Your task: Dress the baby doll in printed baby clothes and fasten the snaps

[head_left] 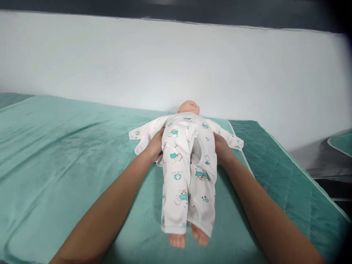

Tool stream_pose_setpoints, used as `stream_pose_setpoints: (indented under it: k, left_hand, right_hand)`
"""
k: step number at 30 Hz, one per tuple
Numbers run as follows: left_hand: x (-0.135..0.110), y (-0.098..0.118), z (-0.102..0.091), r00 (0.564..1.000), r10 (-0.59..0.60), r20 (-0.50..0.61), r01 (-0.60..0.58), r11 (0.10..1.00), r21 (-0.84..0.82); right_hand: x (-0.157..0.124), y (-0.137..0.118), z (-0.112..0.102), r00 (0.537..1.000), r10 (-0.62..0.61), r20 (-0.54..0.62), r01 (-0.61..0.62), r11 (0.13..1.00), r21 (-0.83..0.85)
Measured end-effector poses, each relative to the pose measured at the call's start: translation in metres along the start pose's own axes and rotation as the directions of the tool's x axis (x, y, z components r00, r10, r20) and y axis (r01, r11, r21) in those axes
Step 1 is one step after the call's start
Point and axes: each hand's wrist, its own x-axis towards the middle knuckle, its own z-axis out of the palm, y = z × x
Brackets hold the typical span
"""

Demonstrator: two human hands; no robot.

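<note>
A baby doll (189, 106) lies on its back, its head close to the wall and its bare feet toward me. It wears a white long-sleeved top (151, 129) with sleeves spread to both sides. White printed split-crotch trousers (176, 176) cover its legs and reach high up the body. My left hand (156, 145) is closed at the left side of the trousers, near the hips. On the opposite side my right hand (221, 148) grips them at about the same height. The fingertips of both hands are hidden behind the cloth and the doll's body.
A green plush sheet (68, 165) with some wrinkles lies beneath the doll. Along the right is a darker quilted green mat (286, 183) with a pale edge. The white wall (176, 62) rises right behind the doll's head. Another green-topped surface (342, 143) stands at the far right.
</note>
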Motion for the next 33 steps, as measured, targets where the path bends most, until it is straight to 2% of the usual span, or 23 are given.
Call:
stream_pose_setpoints:
  k: [2,3,7,9,11,13,16,18,20,23,25,28,30,33]
  left_hand:
    - [-0.006,0.002,-0.001,0.998,0.065,0.025,-0.067,0.995,0.071]
    - [-0.010,0.002,-0.003,0.994,0.107,0.025,-0.109,0.987,0.122]
    - [-0.041,-0.003,-0.012,0.955,0.293,-0.048,-0.255,0.892,0.374]
    - [-0.068,-0.008,-0.018,0.925,0.368,-0.093,-0.277,0.822,0.497]
    - [-0.103,-0.014,-0.023,0.898,0.427,-0.103,-0.280,0.736,0.616]
    - [-0.142,-0.021,-0.026,0.902,0.429,-0.050,-0.279,0.667,0.691]
    - [-0.196,-0.032,-0.026,0.931,0.346,0.118,-0.316,0.600,0.735]
    - [-0.219,-0.038,-0.023,0.933,0.306,0.190,-0.338,0.560,0.757]
    - [-0.230,-0.045,-0.019,0.920,0.305,0.248,-0.376,0.498,0.782]
    - [-0.229,-0.051,-0.012,0.880,0.343,0.327,-0.453,0.405,0.794]
    - [-0.227,-0.051,-0.007,0.862,0.386,0.328,-0.479,0.411,0.775]
    - [-0.234,-0.045,0.001,0.838,0.461,0.293,-0.511,0.470,0.720]
    - [-0.245,-0.041,0.005,0.807,0.513,0.294,-0.549,0.465,0.695]
    - [-0.262,-0.039,0.007,0.775,0.566,0.281,-0.568,0.429,0.702]
  right_hand:
    - [-0.001,0.003,-0.003,0.999,0.028,0.042,-0.032,0.995,0.097]
    - [-0.002,0.004,-0.005,0.999,0.025,0.035,-0.028,0.995,0.091]
    - [-0.027,0.005,-0.013,0.986,-0.068,-0.154,0.043,0.987,-0.156]
    - [-0.054,0.002,-0.014,0.950,-0.191,-0.246,0.112,0.946,-0.303]
    - [-0.091,-0.002,-0.012,0.914,-0.313,-0.258,0.186,0.888,-0.420]
    - [-0.133,-0.007,-0.008,0.923,-0.345,-0.173,0.231,0.853,-0.467]
    - [-0.192,-0.011,0.000,0.967,-0.237,0.091,0.253,0.858,-0.448]
    - [-0.220,-0.013,0.005,0.962,-0.164,0.217,0.248,0.855,-0.456]
    - [-0.235,-0.012,0.010,0.953,-0.134,0.272,0.259,0.827,-0.499]
    - [-0.239,-0.007,0.018,0.954,-0.164,0.250,0.283,0.765,-0.578]
    - [-0.237,-0.004,0.021,0.958,-0.208,0.198,0.286,0.748,-0.599]
    - [-0.237,-0.010,0.024,0.945,-0.297,0.139,0.321,0.750,-0.578]
    - [-0.242,-0.022,0.025,0.924,-0.353,0.147,0.373,0.743,-0.556]
    - [-0.253,-0.039,0.026,0.894,-0.391,0.221,0.445,0.710,-0.545]
